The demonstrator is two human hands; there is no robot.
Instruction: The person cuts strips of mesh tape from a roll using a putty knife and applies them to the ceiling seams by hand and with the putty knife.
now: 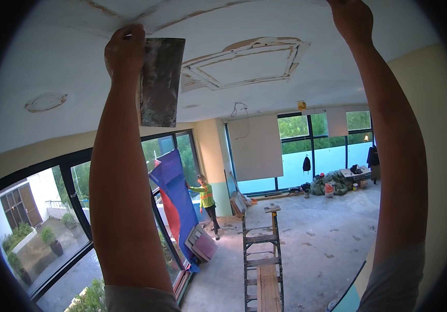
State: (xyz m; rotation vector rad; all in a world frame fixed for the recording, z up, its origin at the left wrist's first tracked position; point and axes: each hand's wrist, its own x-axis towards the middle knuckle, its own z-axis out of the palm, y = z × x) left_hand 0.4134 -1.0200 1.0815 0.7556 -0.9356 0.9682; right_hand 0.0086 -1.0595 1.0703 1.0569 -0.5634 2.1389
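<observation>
Both my arms reach up to the white ceiling [265,21]. My left hand [125,52] grips a wide, plaster-smeared metal trowel blade [161,80] that hangs down from the ceiling surface. My right hand [352,18] presses against the ceiling at the top edge; whether it holds anything is hidden. Between the hands, a square patch outlined with filler [247,63] marks the ceiling, and cracked filler lines run near my left hand.
A round filled patch [45,101] sits on the ceiling at left. Below stand a scaffold with planks [262,255], large dark-framed windows [67,218], a person in a bright vest [206,200] holding a blue and red panel [176,203], and piled bags [332,182] at the far window.
</observation>
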